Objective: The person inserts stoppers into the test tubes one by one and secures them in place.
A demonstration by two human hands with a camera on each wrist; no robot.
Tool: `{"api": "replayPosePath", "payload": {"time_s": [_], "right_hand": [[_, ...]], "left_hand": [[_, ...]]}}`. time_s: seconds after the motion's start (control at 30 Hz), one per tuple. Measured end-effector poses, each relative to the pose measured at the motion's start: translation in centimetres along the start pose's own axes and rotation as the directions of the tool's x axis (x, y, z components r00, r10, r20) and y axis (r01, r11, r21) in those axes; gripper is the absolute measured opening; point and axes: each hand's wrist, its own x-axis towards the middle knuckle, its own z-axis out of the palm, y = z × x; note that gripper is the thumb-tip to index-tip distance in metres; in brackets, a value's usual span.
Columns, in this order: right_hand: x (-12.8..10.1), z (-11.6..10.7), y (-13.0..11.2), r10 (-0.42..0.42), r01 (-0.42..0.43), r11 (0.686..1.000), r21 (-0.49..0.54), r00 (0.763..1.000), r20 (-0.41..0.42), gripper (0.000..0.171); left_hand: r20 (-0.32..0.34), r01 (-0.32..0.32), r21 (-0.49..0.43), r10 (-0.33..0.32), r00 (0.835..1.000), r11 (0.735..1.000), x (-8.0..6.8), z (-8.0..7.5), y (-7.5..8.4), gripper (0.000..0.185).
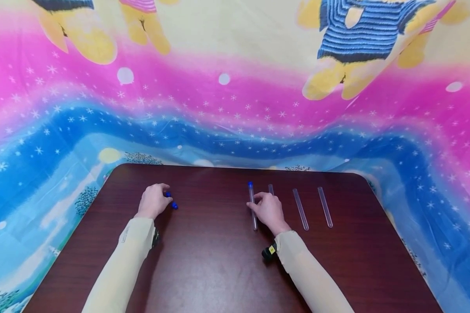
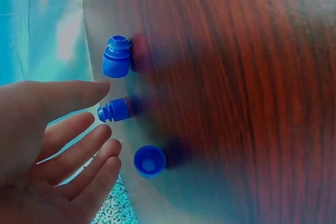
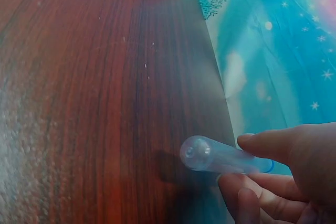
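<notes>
In the head view, a clear test tube (image 1: 254,221) with a blue cap (image 1: 250,184) lies lengthwise at the table's middle. My right hand (image 1: 269,211) pinches it, the thumb on one side and fingers on the other; in the right wrist view the tube's rounded end (image 3: 198,153) points toward the camera. My left hand (image 1: 153,201) is at the left, thumb and fingers spread beside loose blue caps. The left wrist view shows an upper cap (image 2: 116,57), a middle cap (image 2: 119,109) just off the thumb and fingertips, and a lower cap (image 2: 149,161) with its hollow end showing.
Another clear tube (image 1: 271,189) is partly hidden behind my right hand. Farther right lie a third tube (image 1: 300,209) and a tube (image 1: 325,207) near the right side. The dark wooden table (image 1: 207,252) meets a patterned cloth (image 1: 227,108) at its far edge.
</notes>
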Motion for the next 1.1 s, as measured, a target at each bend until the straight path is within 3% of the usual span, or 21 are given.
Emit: {"api": "replayPosePath", "payload": {"time_s": [0.47, 1.1], "right_hand": [[-0.18, 0.26, 0.15, -0.015, 0.015, 0.999, -0.049, 1.0, -0.006, 0.033], [-0.06, 0.54, 0.49, 0.0, -0.001, 0.996, -0.088, 1.0, -0.003, 0.038]], "left_hand": [[0.076, 0.025, 0.04, -0.028, 0.997, 0.999, 0.63, 0.38, -0.12, 0.042], [0.062, 0.062, 0.011, -0.062, 0.996, 0.998, 0.89, 0.53, 0.2, 0.022]]}}
